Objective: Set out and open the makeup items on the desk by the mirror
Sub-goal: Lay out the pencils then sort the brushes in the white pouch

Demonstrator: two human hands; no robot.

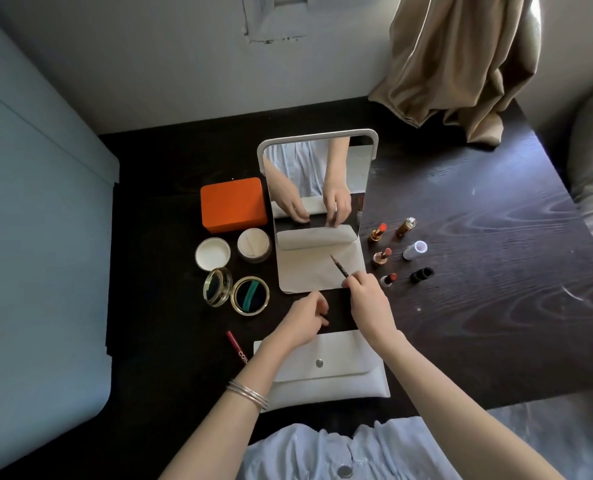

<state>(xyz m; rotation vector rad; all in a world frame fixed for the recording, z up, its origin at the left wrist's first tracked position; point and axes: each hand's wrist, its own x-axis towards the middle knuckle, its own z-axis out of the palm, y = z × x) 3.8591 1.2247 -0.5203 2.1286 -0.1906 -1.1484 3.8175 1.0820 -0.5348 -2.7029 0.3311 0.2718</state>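
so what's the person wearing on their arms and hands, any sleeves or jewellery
Both forearms are bare, with no sleeves reaching them. The left wrist carries a stack of thin silver bangles. The left hand and the right hand show no rings or gloves that can be made out.

My left hand (pixel 305 318) curls over something dark that its fingers mostly hide, so I cannot tell what it is. My left forearm covers the near end of the red pencil (pixel 236 346) and the left corner of the white pouch (pixel 326 370). The pencil's lettering is cut short. My right hand (pixel 366 296) hides the lower end of the thin brush (pixel 339 266). The tabletop (pixel 495 271) runs under the curtain (pixel 461 64) at its far right corner.
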